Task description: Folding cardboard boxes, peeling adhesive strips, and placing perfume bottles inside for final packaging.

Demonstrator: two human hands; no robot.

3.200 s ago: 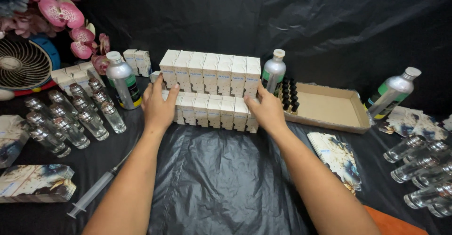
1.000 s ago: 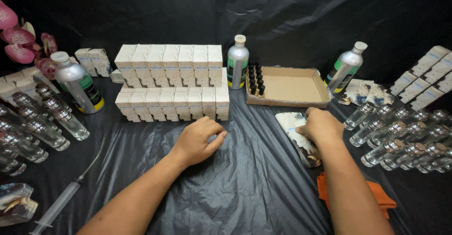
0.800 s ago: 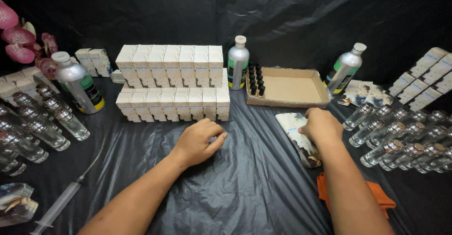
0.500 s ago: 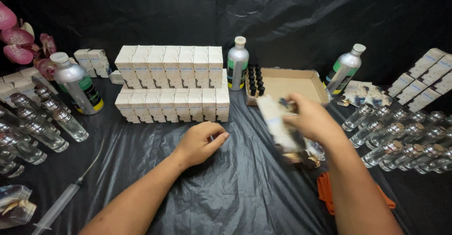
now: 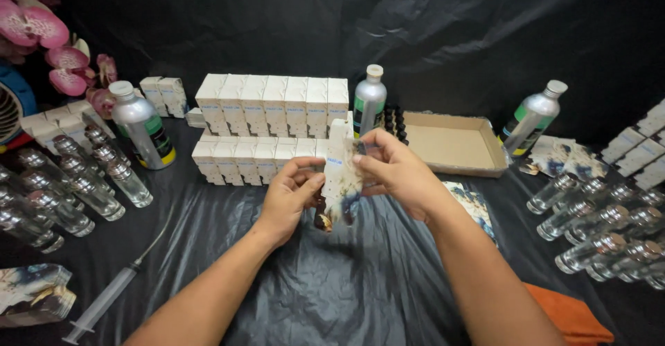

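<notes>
The flat carton blank (image 5: 339,180) is held above the black-covered surface (image 5: 346,297), pinched between the left hand (image 5: 289,197) and right hand (image 5: 395,173); it is not yet squared into a box. Two rows of finished white boxes (image 5: 270,121) stand behind. More flat blanks (image 5: 478,204) and unboxed glass bottles (image 5: 609,228) remain at right.
</notes>
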